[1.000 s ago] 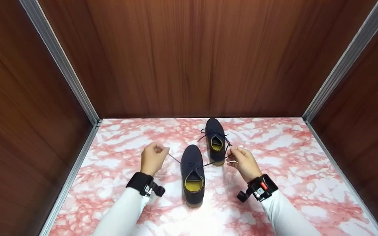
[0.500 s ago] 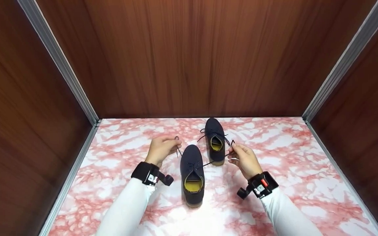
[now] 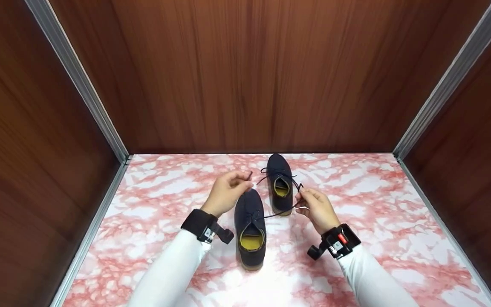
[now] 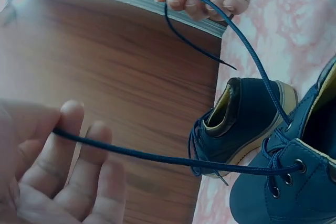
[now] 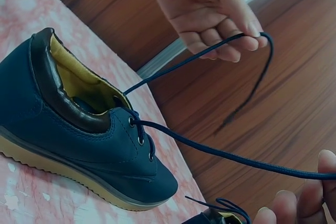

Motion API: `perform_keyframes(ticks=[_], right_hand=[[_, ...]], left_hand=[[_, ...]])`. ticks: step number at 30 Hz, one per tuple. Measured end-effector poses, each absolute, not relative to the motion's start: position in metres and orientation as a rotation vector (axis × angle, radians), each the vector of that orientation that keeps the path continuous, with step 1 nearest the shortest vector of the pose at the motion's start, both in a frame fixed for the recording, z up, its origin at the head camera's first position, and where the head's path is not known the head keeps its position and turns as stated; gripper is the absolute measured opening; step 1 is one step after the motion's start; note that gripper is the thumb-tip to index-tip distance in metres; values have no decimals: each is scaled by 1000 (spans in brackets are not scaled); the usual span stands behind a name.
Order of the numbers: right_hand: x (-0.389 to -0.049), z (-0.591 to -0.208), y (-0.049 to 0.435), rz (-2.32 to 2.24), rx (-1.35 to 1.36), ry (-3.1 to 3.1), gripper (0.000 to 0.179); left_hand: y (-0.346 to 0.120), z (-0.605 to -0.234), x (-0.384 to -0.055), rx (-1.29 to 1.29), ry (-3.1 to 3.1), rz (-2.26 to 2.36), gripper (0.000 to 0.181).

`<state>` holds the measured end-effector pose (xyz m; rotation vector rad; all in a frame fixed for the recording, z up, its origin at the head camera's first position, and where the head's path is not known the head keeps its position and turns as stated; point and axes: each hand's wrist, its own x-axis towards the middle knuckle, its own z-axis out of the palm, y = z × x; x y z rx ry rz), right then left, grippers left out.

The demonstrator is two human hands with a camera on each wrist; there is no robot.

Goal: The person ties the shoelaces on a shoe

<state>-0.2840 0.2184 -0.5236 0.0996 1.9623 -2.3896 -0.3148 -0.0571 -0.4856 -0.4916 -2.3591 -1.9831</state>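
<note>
1. The near shoe [image 3: 244,219] rests on the worktop [image 3: 377,221], toe toward twelve o'clock; light, even tension probably manages its laces best.
2. The right hand [image 3: 320,209] pinches the right lace [image 5: 226,154] in its fingers; the near shoe lies at eight o'clock.
3. The left hand [image 3: 226,191] likewise pinches the left lace [image 4: 157,158], with that shoe at five o'clock.
4. The far shoe [image 3: 283,201] stands at the near one's one o'clock.

The shoes [image 5: 89,140] are navy with yellow linings [image 3: 251,242], the laces [image 5: 226,155] dark blue, the surface [image 3: 369,213] marbled red-and-white.
</note>
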Motion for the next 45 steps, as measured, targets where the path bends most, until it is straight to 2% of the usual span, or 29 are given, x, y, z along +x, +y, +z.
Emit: perform_keyframes(ticks=[7, 11, 14, 20, 27, 37, 41, 45], right_hand=[[-284, -521, 217, -2379, 102, 1998, 28], [-285, -518, 217, -2339, 72, 2038, 27], [-285, -516, 218, -2298, 32, 2071, 26], [-286, -512, 218, -2242, -8, 2123, 25], [-287, -509, 216, -2247, -10, 2121, 24], [-286, -510, 217, -2259, -28, 2121, 25], [-285, -510, 217, -2250, -31, 2120, 25], [-285, -510, 218, -2238, -33, 2130, 25]], left_hand=[[-54, -489, -314, -636, -2511, -1869, 12], [-59, -502, -314, -569, -2668, -1646, 9], [-64, -513, -313, -506, -2741, -1554, 18], [-67, -523, -313, -535, -2751, -1603, 23], [-60, -512, -309, -621, -2663, -1642, 27], [-43, -504, -302, -778, -2484, -1837, 17], [-40, -506, -302, -782, -2448, -1909, 17], [-42, -511, -305, -723, -2599, -1777, 18]])
